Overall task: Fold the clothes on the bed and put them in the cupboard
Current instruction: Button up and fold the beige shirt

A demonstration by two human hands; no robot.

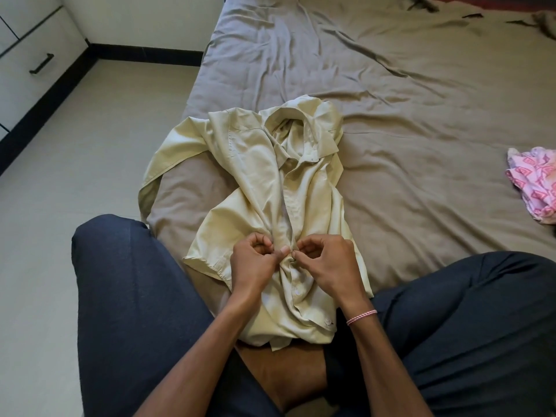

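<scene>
Shirt (258, 182), pale yellow, is lying front-up at frame centre on the bed (421, 115), collar pointing to the top. Left hand (252, 266) and right hand (328, 263) are both pinching the placket at lower centre, apparently fastening a button. Recommendation: keeping the two edges level while pushing it through, since cloth is bunching there. Pink garment (532, 185) is waiting at the right edge.

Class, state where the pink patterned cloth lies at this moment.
In the head view, the pink patterned cloth lies crumpled on the bed sheet at the right edge, apart from the pale yellow shirt to its left.
</scene>
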